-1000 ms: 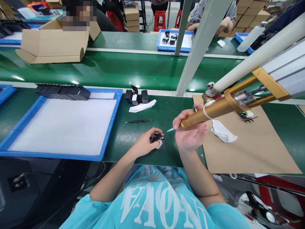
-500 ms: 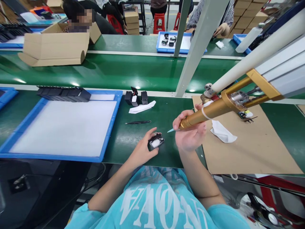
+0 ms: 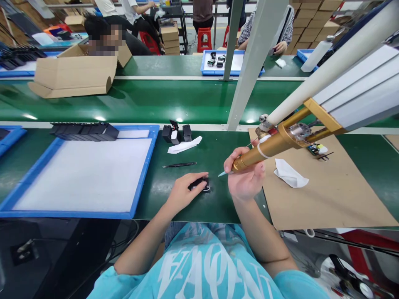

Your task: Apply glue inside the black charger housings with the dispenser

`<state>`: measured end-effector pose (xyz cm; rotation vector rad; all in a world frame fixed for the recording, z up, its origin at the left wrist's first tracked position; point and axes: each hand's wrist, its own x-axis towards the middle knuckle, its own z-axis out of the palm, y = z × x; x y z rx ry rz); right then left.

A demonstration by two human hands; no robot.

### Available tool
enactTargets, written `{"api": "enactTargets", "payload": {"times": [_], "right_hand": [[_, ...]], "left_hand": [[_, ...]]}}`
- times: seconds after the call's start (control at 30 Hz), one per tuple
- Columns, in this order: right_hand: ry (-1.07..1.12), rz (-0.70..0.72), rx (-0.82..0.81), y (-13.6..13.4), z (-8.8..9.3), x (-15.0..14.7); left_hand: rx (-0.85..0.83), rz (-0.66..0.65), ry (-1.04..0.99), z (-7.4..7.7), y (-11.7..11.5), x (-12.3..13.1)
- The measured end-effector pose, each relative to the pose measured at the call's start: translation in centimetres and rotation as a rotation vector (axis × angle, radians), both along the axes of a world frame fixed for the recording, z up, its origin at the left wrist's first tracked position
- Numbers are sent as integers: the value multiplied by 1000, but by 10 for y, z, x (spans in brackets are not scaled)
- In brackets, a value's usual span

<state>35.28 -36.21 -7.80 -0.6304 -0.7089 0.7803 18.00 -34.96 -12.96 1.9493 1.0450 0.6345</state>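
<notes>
My left hand (image 3: 184,190) is closed over a small black case (image 3: 205,185) on the green bench, its fingers and thumb covering most of the case. A silvery edge shows at the right end. In my right hand (image 3: 245,182) is a gold dispensing gun (image 3: 264,153), slanting down leftward. Its pale blue nozzle (image 3: 222,174) points toward the case, a short gap away. Black tweezers (image 3: 180,165) lie beyond my left hand. Further back stand several small black cases (image 3: 176,133), with a folded white wipe (image 3: 185,145) in front of them.
A blue-rimmed tray (image 3: 144,174) on the left holds a row of black cases (image 3: 84,131). To the right, a cardboard sheet (image 3: 321,195) carries a white cloth (image 3: 290,173) and a small circuit part (image 3: 319,150). A grey post (image 3: 246,70) rises behind. Co-workers sit across the bench.
My left fingers have folded over the case, hiding the white part that showed inside. My right hand still holds the dispensing gun near the same spot. The camera has tilted slightly.
</notes>
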Motion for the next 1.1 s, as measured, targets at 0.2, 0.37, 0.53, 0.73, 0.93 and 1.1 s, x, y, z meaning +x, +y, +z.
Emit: {"api": "enactTargets", "payload": {"times": [0.2,0.37,0.53,0.73,0.93,1.1], "right_hand": [[-9,-10,-24,0,1,0],[-17,-8,-30,-1,1,1],[-17,-19,-13,-1,0,0],[-12,-21,-17,-1,-1,0],[19,-11,15,0,-2,2],[14,-28,-30,-2,-1,3]], "left_hand": [[300,-26,67,-4,-12,0],[257,-83,46,-11,-6,3],[245,-134,109,-11,-5,6],[230,-164,418,-6,-7,3],[-314,102,-140,-16,5,-2],[-921,212,-802,-7,7,-14]]}}
